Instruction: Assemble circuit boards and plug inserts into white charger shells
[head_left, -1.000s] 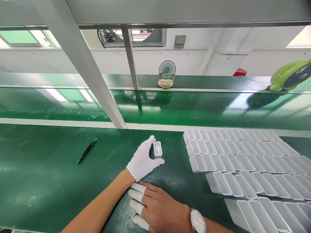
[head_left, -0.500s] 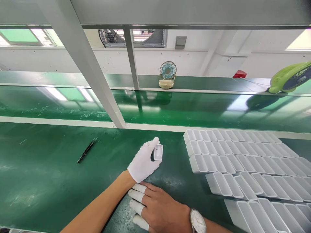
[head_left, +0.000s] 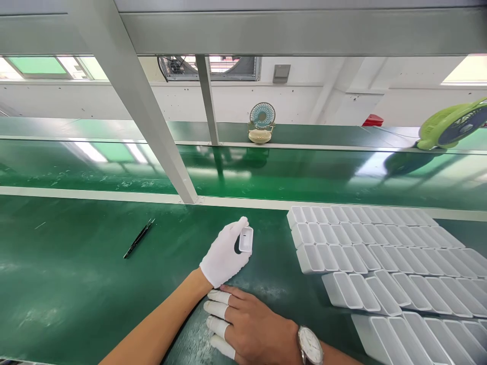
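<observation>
My left hand (head_left: 223, 253), in a white glove, pinches a small white plastic box-shaped part (head_left: 246, 239) between thumb and fingers, just above the green bench top (head_left: 76, 274). The part's open face is turned toward me. My right hand (head_left: 247, 329) lies flat on the bench near the front edge, just behind the left wrist, with white finger cots on its fingertips and a watch on the wrist. It holds nothing.
Rows of white compartment trays (head_left: 380, 253) cover the bench to the right. Black tweezers (head_left: 139, 238) lie at the left. A slanted grey frame post (head_left: 152, 126) stands ahead. A small beige fan (head_left: 262, 122) and a green fan (head_left: 452, 124) sit beyond the conveyor belt (head_left: 304, 175).
My left hand has tilted the white part over, its open face turning more toward me. The right hand has stayed in place.
</observation>
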The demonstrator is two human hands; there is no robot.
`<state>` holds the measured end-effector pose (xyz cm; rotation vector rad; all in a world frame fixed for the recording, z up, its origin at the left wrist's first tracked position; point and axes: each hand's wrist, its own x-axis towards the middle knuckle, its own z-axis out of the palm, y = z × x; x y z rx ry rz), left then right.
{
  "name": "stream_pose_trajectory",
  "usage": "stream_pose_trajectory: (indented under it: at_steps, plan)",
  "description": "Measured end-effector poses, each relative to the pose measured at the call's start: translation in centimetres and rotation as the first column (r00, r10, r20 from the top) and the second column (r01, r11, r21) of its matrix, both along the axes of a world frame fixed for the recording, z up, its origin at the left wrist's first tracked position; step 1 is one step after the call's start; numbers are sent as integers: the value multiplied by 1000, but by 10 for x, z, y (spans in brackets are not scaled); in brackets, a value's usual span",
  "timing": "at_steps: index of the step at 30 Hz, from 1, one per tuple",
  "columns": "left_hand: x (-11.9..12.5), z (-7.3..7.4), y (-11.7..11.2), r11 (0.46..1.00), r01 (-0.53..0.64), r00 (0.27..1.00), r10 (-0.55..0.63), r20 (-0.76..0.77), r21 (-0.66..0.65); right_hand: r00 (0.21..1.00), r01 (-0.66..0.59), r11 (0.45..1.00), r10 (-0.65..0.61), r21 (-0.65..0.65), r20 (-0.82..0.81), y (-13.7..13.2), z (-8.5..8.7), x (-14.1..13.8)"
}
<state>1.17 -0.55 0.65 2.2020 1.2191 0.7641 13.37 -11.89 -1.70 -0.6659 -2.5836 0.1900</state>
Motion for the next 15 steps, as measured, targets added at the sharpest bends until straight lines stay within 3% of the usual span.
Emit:
stream_pose_trajectory:
  at_steps: [3,6,12,15]
  plan:
    - [-2,2,0,1000,-10,1000,10,19,-7,997,27,1000,-28,-11,-68,4,-2,-1]
    - [-5,1,0,1000,-25,998,24,50,4,975,125,990,-133,-58,-177,9,-2,-1]
    - [-8,3,0,998,-68,989,67,135,7,846,253,963,-267,-93,-461,18,10,0]
    - [-9,7,1,993,-91,972,105,210,-71,778,309,944,-319,-111,-541,21,15,2]
